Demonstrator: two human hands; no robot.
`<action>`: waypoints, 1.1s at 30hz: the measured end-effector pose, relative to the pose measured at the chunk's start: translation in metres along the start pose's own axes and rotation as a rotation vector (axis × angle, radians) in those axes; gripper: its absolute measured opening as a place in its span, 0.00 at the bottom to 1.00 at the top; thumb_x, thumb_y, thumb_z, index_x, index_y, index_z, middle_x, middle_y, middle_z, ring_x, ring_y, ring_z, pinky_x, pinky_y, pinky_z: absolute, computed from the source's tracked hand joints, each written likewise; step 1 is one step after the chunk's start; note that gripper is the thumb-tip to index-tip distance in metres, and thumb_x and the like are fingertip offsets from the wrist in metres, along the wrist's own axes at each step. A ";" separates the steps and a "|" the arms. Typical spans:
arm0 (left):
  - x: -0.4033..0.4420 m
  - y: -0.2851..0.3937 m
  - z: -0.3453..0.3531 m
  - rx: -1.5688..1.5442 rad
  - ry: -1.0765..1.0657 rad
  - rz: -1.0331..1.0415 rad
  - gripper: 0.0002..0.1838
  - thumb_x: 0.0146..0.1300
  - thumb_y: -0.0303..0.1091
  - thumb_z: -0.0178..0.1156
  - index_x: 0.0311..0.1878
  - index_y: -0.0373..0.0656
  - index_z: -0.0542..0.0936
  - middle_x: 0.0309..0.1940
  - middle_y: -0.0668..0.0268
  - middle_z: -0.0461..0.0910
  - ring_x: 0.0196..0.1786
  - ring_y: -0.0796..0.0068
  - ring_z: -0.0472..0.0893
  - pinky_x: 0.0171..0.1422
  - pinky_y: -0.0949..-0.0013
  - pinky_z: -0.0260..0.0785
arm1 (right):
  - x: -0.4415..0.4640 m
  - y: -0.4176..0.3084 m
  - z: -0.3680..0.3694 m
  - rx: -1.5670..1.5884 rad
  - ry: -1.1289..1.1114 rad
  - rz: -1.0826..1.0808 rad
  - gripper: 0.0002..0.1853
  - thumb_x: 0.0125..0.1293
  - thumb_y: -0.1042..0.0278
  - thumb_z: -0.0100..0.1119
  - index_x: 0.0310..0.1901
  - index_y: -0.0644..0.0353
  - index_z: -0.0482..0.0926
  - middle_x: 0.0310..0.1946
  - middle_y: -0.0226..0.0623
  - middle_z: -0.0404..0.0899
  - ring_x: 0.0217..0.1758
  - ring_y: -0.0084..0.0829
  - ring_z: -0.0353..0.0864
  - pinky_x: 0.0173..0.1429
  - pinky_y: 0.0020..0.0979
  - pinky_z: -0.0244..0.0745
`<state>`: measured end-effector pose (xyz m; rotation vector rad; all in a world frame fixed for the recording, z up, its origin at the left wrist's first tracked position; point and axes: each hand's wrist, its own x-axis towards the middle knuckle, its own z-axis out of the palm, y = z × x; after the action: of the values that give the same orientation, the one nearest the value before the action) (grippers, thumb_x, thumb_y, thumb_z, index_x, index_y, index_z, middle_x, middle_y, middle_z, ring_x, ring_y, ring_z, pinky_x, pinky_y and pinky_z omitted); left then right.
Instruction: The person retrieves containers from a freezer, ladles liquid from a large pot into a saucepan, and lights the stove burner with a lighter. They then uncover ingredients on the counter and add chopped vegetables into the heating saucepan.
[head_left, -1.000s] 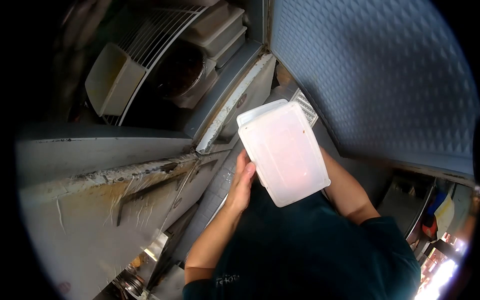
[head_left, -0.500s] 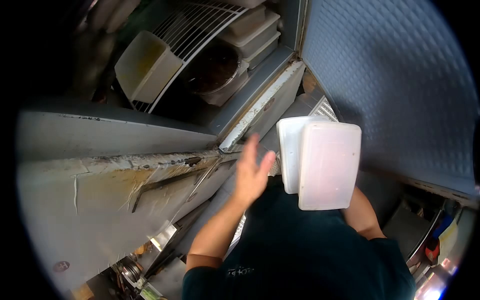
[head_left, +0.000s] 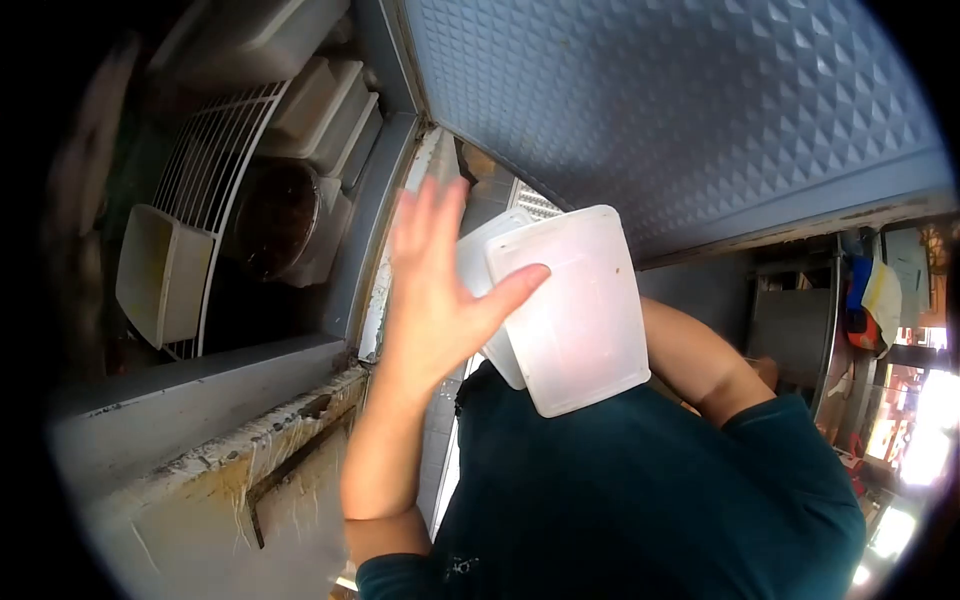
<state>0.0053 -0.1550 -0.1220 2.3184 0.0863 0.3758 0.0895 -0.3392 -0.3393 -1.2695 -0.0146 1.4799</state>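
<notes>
Two whitish lidded plastic boxes are in front of my body, overlapping. The front box (head_left: 575,315) looks pinkish through its lid, and the rear box (head_left: 474,262) shows at its left side. My left hand (head_left: 440,275) is raised with fingers spread, slightly blurred, and its thumb overlaps the front box in view; whether it touches is unclear. My right forearm runs behind the boxes, which hide the right hand's fingers.
An open cabinet at left holds a wire shelf (head_left: 215,150), a tilted white container (head_left: 160,275), stacked tubs (head_left: 315,115) and a round bowl of dark food (head_left: 278,220). A textured blue-grey door (head_left: 680,120) stands open at upper right.
My left hand has come off the boxes' left side and risen, fingers spreading. The boxes shifted against each other, uncovering more of the rear one. The camera view has turned.
</notes>
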 end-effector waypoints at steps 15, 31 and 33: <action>-0.042 -0.026 0.039 -0.264 -0.039 -0.337 0.27 0.63 0.39 0.68 0.63 0.41 0.74 0.72 0.41 0.63 0.76 0.44 0.61 0.78 0.54 0.55 | 0.028 -0.035 -0.009 -0.364 -0.144 0.166 0.32 0.69 0.38 0.59 0.59 0.59 0.81 0.56 0.42 0.81 0.52 0.32 0.82 0.57 0.38 0.76; -0.143 -0.006 0.022 -0.127 -0.183 -0.340 0.15 0.59 0.30 0.73 0.43 0.41 0.76 0.74 0.37 0.62 0.76 0.42 0.65 0.74 0.53 0.62 | 0.020 -0.070 0.002 -0.634 -0.236 0.303 0.38 0.66 0.30 0.59 0.59 0.59 0.82 0.58 0.44 0.81 0.56 0.34 0.80 0.60 0.40 0.73; -0.121 -0.001 -0.011 0.030 -0.013 -0.191 0.19 0.59 0.31 0.73 0.50 0.38 0.77 0.73 0.37 0.62 0.74 0.39 0.65 0.74 0.49 0.61 | 0.001 -0.088 0.029 -0.656 -0.189 0.365 0.40 0.65 0.29 0.60 0.65 0.57 0.78 0.61 0.43 0.80 0.59 0.36 0.80 0.65 0.41 0.72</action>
<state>-0.1137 -0.1683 -0.1452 2.3174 0.3064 0.2640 0.1314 -0.2882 -0.2737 -1.7063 -0.4457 2.0008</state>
